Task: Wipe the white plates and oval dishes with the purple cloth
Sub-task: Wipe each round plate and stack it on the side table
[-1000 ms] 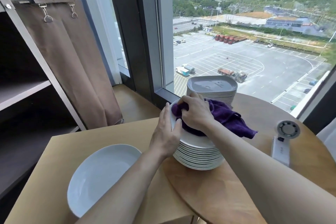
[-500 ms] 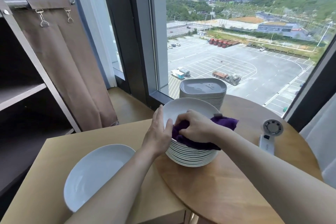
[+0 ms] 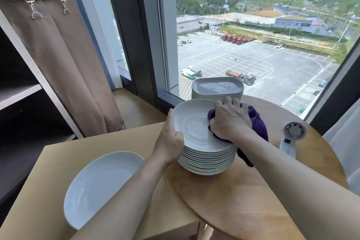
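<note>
Right hand (image 3: pixel 230 121) bunches the purple cloth (image 3: pixel 257 122), fingers curled over it, on the right side of the top plate (image 3: pixel 192 128) of the tall stack of white plates (image 3: pixel 206 161). Left hand (image 3: pixel 169 142) clamps that plate's left rim. A lone plate (image 3: pixel 101 185) sits apart on the square table (image 3: pixel 48 161) (wiped, I'd guess). Early going: the oval dishes (image 3: pixel 217 87) stacked behind await their turn, nothing in them.

A tall window (image 3: pixel 253 35) let bright daylight in, with a car park (image 3: pixel 263 68) and green hills beyond it. Left of the window stood its dark frame (image 3: pixel 132 35), then a brown curtain (image 3: pixel 64 64) clipped to a rail, then an open shelf unit (image 3: pixel 19 93). Below the window lay tan floor (image 3: pixel 134 109). Nearer, a round wooden worktop (image 3: pixel 253 200) stood just beside a square one (image 3: pixel 58 161).
</note>
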Demonstrator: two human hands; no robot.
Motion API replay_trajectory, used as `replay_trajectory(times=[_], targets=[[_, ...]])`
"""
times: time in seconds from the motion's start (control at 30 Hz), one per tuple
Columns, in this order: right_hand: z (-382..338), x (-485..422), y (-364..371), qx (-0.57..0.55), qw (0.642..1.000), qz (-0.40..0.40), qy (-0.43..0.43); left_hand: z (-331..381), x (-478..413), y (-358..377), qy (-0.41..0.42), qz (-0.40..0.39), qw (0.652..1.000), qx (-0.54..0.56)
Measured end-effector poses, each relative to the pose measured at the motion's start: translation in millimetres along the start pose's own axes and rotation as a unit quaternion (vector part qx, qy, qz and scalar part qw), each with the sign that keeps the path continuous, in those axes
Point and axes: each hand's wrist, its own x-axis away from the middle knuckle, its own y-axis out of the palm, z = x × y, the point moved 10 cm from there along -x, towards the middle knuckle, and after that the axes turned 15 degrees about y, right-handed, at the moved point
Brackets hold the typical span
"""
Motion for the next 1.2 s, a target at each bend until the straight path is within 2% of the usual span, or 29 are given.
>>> replay_trajectory(times=[0.2,0.37,0.77,1.07,1.2], targets=[[-25,-17,3,0.004,0.999,0.042,-0.034,2,-2,0,0.005,0.007,1.000,0.010],[-46,-18,7,-0.037,0.998,0.054,-0.017,2,-2,-2,0.011,0.008,1.000,-0.005],[-68,-6,9,-0.133,0.988,-0.045,-0.070,-2,-3,-2,0.023,0.022,0.998,-0.053],[-75,38,6,-0.243,0.953,-0.136,-0.120,5,3,-5,0.013,0.030,0.997,-0.075],[-64,47,6,-0.236,0.942,-0.189,-0.147,10,3,-7,0.006,0.017,0.994,-0.112]])
